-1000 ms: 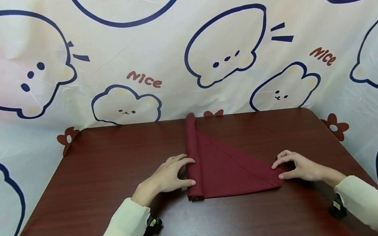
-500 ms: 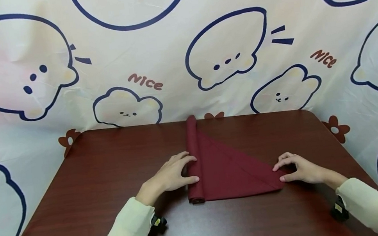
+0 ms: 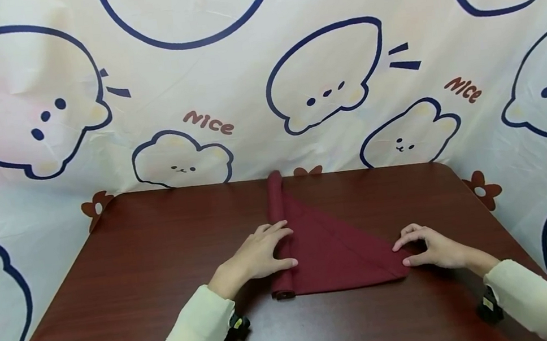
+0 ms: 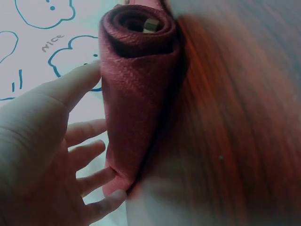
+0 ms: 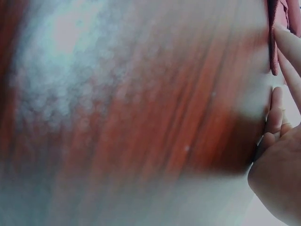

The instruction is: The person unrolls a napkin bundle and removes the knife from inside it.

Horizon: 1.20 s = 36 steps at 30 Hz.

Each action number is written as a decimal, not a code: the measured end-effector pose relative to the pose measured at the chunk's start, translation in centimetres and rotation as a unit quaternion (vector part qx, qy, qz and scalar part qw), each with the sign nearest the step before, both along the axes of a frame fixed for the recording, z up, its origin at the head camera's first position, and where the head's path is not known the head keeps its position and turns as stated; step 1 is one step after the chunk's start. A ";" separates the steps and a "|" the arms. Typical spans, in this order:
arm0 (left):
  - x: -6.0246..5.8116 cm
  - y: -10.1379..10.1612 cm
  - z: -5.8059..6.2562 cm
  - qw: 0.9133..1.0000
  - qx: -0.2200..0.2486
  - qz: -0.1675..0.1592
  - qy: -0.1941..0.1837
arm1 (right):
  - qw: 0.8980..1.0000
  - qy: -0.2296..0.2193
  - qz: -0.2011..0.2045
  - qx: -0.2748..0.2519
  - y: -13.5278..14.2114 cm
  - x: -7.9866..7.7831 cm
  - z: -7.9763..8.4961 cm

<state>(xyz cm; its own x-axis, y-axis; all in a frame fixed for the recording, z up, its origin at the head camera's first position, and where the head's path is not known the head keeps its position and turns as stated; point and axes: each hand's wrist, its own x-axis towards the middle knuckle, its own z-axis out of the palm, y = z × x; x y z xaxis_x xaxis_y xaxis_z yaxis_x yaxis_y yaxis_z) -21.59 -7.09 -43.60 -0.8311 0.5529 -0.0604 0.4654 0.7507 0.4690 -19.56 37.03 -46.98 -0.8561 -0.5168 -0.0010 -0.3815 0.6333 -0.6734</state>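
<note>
A dark red cloth (image 3: pixel 337 253) lies on the table, its left side wound into a long roll (image 3: pixel 275 204) and its flat part tapering to a corner at the right. My left hand (image 3: pixel 255 255) reaches across the roll from the left, thumb and fingers spread over it. In the left wrist view, the spiral end of the roll (image 4: pixel 141 84) shows, with a small yellowish piece inside, and my fingers lie along its side. My right hand (image 3: pixel 434 246) touches the cloth's right corner with thumb and forefinger apart. At the right wrist view's edge, fingertips (image 5: pixel 283 37) meet the cloth edge.
The brown wooden table (image 3: pixel 168 234) has rounded far corners. Behind it and at both sides hangs a pale curtain (image 3: pixel 241 72) with cartoon outlines. A dark wrist camera (image 3: pixel 239 323) sits under the left sleeve, and another camera (image 3: pixel 488 306) under the right.
My left hand has slid rightward over the roll, so thumb and fingertips reach its right side. The right hand stays at the corner, and the cloth keeps its shape. The head view tilts slightly upward.
</note>
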 end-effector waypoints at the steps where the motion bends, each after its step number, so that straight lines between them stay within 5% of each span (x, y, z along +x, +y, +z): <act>1: 0.0 0.1 -0.1 1.000 -0.005 -0.001 0.001 | 1.000 -0.001 -0.001 0.000 0.0 0.0 -0.1; 21: -0.7 -0.8 -0.2 1.000 -0.024 0.006 -0.002 | 1.000 0.008 -0.003 -0.003 0.0 -0.1 1.1; 36: 0.3 -3.0 0.0 1.000 -0.019 0.017 -0.017 | 1.000 0.003 0.000 0.000 -0.4 0.2 0.7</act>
<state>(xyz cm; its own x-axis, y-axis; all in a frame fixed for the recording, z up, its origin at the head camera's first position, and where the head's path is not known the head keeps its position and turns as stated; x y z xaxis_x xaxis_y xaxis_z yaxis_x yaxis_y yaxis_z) -21.30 -10.12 -43.63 -0.8465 0.5211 -0.1092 0.4233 0.7830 0.4558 -19.33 36.59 -46.24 -0.8560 -0.5170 0.0044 -0.3858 0.6329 -0.6713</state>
